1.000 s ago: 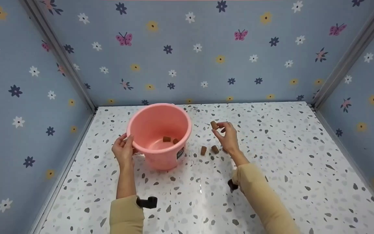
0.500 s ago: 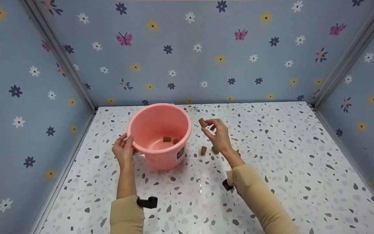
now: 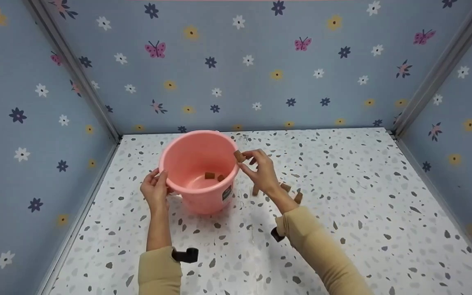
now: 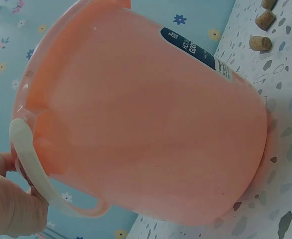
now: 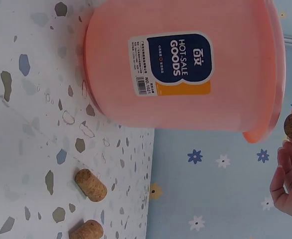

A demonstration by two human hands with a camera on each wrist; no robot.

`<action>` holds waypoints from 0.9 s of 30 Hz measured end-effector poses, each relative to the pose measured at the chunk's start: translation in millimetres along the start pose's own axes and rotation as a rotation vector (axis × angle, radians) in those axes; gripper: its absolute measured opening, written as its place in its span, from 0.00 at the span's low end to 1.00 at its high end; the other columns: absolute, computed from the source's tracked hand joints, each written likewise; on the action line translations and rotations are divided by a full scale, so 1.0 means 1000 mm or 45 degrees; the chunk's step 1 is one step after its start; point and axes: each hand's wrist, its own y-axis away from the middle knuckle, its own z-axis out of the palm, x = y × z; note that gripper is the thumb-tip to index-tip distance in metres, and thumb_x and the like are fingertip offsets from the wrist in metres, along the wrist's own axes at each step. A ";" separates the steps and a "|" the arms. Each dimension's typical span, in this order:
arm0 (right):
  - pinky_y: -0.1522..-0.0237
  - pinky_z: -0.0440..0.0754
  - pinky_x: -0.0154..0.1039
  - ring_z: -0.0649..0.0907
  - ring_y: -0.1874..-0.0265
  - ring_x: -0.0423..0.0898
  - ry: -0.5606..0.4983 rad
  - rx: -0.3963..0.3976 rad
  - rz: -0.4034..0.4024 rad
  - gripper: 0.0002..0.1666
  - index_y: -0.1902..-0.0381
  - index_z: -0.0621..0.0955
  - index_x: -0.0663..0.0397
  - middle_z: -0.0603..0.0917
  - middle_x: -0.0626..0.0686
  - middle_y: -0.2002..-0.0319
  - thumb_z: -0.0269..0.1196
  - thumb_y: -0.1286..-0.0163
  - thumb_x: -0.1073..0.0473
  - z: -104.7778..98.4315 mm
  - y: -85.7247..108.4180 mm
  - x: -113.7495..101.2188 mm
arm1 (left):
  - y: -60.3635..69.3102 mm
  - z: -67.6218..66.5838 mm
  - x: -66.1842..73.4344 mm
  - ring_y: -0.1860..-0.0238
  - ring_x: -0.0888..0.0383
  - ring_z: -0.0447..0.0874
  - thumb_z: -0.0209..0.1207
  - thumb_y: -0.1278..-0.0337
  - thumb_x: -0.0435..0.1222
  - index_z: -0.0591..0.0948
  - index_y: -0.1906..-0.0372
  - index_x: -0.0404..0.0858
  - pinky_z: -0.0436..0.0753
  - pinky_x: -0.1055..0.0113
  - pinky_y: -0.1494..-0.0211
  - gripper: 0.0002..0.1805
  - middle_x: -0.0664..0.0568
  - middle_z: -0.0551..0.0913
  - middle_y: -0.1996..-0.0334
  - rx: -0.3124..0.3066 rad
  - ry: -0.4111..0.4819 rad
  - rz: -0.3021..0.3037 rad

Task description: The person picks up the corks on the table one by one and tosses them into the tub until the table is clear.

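Observation:
A pink plastic bucket (image 3: 203, 200) stands on the speckled tabletop, its label partly visible. My left hand (image 3: 155, 191) grips its left rim beside the pale side handle (image 4: 31, 154). At the opposite rim, my right hand (image 3: 264, 174) pinches a cork (image 3: 239, 156) between thumb and fingers; the right wrist view catches that cork end-on. Two corks, one of them a brown cork (image 3: 209, 175), lie on the bucket's floor. Beneath and behind my right wrist, several more lie on the table, among them a cork (image 3: 285, 187) and another cork (image 3: 298, 198); the hand partly hides one.
Blue flowered panels (image 3: 244, 65) enclose the white speckled table (image 3: 355, 184) at the back and both sides. Black camera mounts sit at both cuffs, including the left mount (image 3: 187, 255).
My right hand has carried the cork leftward, from over the table to the bucket's right rim. The left hand and bucket have stayed in place.

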 end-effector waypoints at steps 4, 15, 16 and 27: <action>0.67 0.74 0.36 0.75 0.70 0.51 -0.031 -0.018 -0.038 0.14 0.61 0.77 0.62 0.75 0.55 0.66 0.64 0.44 0.62 0.008 -0.002 -0.007 | 0.029 0.006 0.046 0.84 0.59 0.76 0.66 0.59 0.47 0.76 0.53 0.40 0.77 0.69 0.86 0.26 0.46 0.79 0.69 -0.025 0.036 -0.128; 0.71 0.75 0.35 0.75 0.76 0.46 -0.022 -0.039 -0.119 0.13 0.61 0.77 0.64 0.75 0.56 0.67 0.64 0.45 0.66 0.025 -0.006 -0.022 | 0.043 0.010 0.071 0.84 0.59 0.77 0.67 0.60 0.46 0.77 0.54 0.41 0.78 0.69 0.85 0.25 0.48 0.79 0.71 -0.004 0.016 -0.181; 0.72 0.75 0.36 0.75 0.76 0.46 -0.024 -0.042 -0.119 0.13 0.61 0.77 0.64 0.75 0.56 0.67 0.64 0.45 0.66 0.026 -0.006 -0.023 | 0.045 0.011 0.073 0.84 0.59 0.77 0.67 0.60 0.46 0.77 0.55 0.40 0.78 0.69 0.85 0.24 0.47 0.79 0.71 0.001 0.006 -0.172; 0.69 0.75 0.33 0.75 0.69 0.47 0.011 -0.139 0.027 0.22 0.55 0.76 0.62 0.75 0.55 0.65 0.65 0.44 0.55 0.032 -0.007 -0.035 | 0.014 0.002 0.024 0.84 0.57 0.77 0.67 0.62 0.48 0.76 0.53 0.42 0.77 0.67 0.86 0.27 0.46 0.79 0.69 -0.029 0.039 -0.085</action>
